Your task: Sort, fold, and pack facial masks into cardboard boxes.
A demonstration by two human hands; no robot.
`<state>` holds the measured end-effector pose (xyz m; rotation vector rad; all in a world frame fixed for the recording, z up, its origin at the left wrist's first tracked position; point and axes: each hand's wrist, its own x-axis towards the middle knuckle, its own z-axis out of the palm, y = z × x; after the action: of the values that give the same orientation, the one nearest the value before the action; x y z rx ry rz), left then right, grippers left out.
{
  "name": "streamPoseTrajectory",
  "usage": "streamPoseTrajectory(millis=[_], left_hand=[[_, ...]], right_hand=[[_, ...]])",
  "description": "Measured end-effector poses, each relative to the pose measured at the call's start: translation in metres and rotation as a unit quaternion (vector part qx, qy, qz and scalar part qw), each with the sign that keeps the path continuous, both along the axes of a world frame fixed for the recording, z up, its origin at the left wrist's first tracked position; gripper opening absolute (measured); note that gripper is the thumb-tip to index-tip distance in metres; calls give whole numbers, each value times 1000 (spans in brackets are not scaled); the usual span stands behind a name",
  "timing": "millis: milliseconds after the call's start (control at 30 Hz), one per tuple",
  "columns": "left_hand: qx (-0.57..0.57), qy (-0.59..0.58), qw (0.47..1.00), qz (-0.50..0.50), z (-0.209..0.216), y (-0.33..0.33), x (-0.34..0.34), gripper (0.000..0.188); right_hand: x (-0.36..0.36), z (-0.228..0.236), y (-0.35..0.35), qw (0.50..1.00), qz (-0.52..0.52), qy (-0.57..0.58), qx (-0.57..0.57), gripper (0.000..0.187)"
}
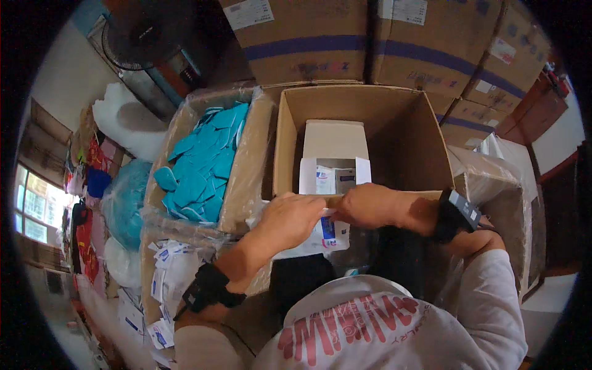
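Nearest me, the person's white shirt (351, 320) with red print fills the lower edge, black wrist straps on both forearms. Just past it, mid-scene, I've got the white packet (330, 235) with blue print, hanging between the hands on the near side of the big open carton (407, 135). Left hand (287, 217) is curled, gripping the packet's upper edge from the left; right hand (370, 205) pinches that same edge from the right, the two nearly meeting. Exact fingertip contact partly hidden from me. Near left, loose white-and-blue packets (161, 330) lie heaped in and around a plastic-lined carton. Farther left, a second plastic-lined carton (243, 185) is piled with teal pads (203, 163). Straight beyond the hands, inside the big carton, I see a small white box (336, 140), flap up, packets (325, 180) standing in it. Right of that, a plastic-wrapped carton (493, 165). Far left, a bulging teal bag (126, 206), then a black fan (139, 37). Farthest, stacked brown cartons (302, 61) with blue bands across the back
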<state>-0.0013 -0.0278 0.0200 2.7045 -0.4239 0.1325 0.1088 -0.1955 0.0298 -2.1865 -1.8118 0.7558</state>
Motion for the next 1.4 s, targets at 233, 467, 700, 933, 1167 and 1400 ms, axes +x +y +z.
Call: streamPoseTrajectory(millis=[233,467,700,933,1167,1400], left_hand=[[-28,183,981,64,-36,-4,-38,20],[-376,107,888,241,-142,16,-86,27],[-301,19,881,365,-144,72,-83,31],[-268,-144,869,391,-89,101,-77,27],[-185,-169,913,322,-47,56,-68,20],[-185,-201,917,289,-41,47,-74,21]], right_hand=[[-37,-34,9,991,63,-112,-27,22],[-70,-71,24,967,170,-166,95,14],[-87,-31,18,969,123,-45,211,16],[-82,-32,-19,984,77,61,149,31],[-55,3,13,948,-146,182,218,19],[-56,-10,37,923,-198,271,189,17]])
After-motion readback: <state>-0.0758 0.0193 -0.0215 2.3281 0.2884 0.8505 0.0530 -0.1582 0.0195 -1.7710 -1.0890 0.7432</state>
